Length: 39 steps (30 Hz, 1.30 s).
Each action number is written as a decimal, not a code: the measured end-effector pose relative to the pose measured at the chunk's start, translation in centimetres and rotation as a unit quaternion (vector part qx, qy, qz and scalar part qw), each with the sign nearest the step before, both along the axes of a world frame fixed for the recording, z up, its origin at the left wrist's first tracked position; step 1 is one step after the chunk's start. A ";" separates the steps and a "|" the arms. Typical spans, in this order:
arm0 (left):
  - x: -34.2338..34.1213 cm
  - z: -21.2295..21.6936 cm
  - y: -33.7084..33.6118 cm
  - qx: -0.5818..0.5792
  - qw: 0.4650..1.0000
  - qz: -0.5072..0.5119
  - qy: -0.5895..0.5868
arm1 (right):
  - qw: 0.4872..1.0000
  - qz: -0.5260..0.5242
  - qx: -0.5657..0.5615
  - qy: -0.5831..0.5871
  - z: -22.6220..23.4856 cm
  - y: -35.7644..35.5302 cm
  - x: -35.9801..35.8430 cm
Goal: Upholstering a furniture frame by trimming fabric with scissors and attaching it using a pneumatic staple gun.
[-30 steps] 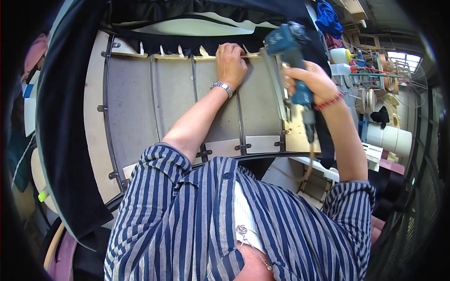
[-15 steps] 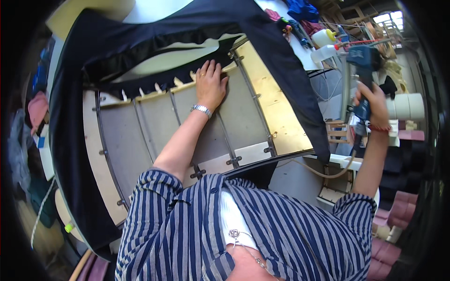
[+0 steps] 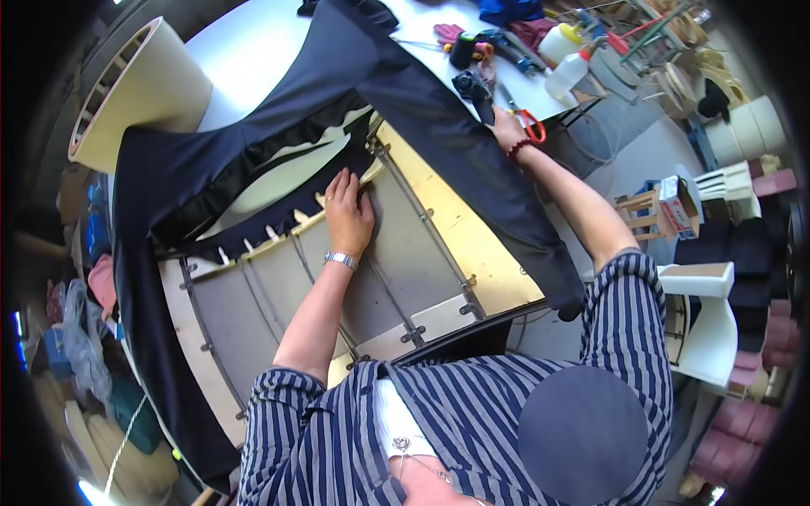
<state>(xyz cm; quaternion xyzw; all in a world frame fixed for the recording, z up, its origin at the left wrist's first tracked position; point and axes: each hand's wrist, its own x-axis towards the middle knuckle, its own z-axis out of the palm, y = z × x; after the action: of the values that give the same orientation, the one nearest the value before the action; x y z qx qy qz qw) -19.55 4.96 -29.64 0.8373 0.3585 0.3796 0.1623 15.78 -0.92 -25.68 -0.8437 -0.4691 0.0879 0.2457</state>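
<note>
In front of me lies a large frame wrapped in black fabric (image 3: 456,156), with its inside showing. Grey panels (image 3: 316,261) crossed by dark metal strips fill the opening, beside a bare plywood side (image 3: 447,215). My left hand (image 3: 348,215) lies with its fingers stretched out over the notched inner edge of the black fabric, along the pale wooden rail. At the table's near right edge, my right hand (image 3: 506,129) is closed around the handle of a dark staple gun (image 3: 474,91), partly hidden. Scissors with orange-red handles (image 3: 533,126) are right beside that hand.
On the white table (image 3: 261,51) are spray bottles (image 3: 568,74), a black spool (image 3: 462,51), gloves and tools. A cream curved shell (image 3: 143,93) stands at the far left. At right are a small wooden stool (image 3: 645,211), rolls of material (image 3: 738,126) and stacked pink pieces (image 3: 734,447).
My right hand has swung left from the raised position with the staple gun down to the table edge. My left hand stays at the same fabric edge. The view has shifted.
</note>
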 end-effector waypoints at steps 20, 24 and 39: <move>0.1 0.9 0.2 -0.030 0.999 0.016 0.029 | 0.993 0.011 -0.032 -0.114 -2.4 7.9 1.4; 0.2 1.0 0.0 -0.054 0.998 0.013 0.015 | 0.977 -0.186 -0.089 -0.053 -3.8 9.8 9.2; 1.0 0.9 0.4 -0.056 0.998 0.006 -0.032 | 0.867 -0.215 0.081 0.442 2.1 4.6 12.7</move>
<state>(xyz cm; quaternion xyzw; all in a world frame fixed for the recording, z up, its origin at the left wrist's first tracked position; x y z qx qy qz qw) -18.54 5.37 -28.74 0.8122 0.3784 0.3869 0.2180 28.52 3.72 -23.53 -0.7736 -0.1235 0.3585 0.5077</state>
